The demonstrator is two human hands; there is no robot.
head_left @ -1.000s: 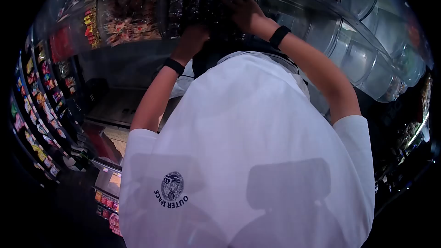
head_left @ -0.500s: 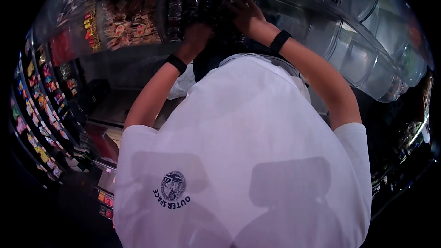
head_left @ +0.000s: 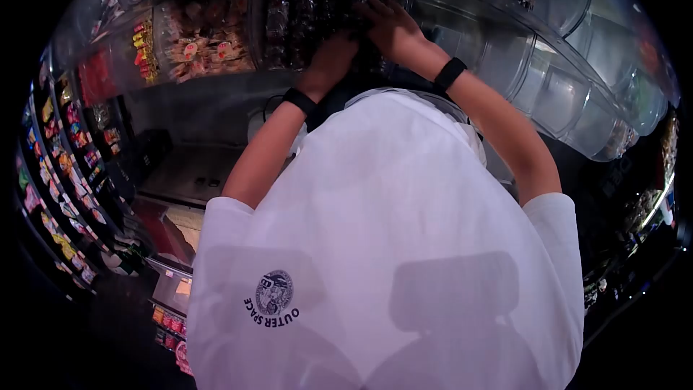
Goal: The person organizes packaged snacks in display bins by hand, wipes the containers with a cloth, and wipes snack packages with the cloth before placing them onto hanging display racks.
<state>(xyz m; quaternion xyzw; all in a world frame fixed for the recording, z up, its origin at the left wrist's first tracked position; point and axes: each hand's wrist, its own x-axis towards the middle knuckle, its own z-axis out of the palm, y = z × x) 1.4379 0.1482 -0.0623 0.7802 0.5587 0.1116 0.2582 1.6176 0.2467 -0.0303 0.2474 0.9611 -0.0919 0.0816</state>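
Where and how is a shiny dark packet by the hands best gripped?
Probably from above, pinching the exposed top of a shiny dark packet left of the left hand: they lie in close rows, seemingly leaving little side room. Edges are too dark to tell.

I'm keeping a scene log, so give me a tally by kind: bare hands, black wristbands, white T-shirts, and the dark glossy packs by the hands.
Bare left hand and bare right hand: 2
Black wristbands: 2
White short-sleeved T-shirt: 1
Dark glossy packs: too dim to count
Total counted: 5
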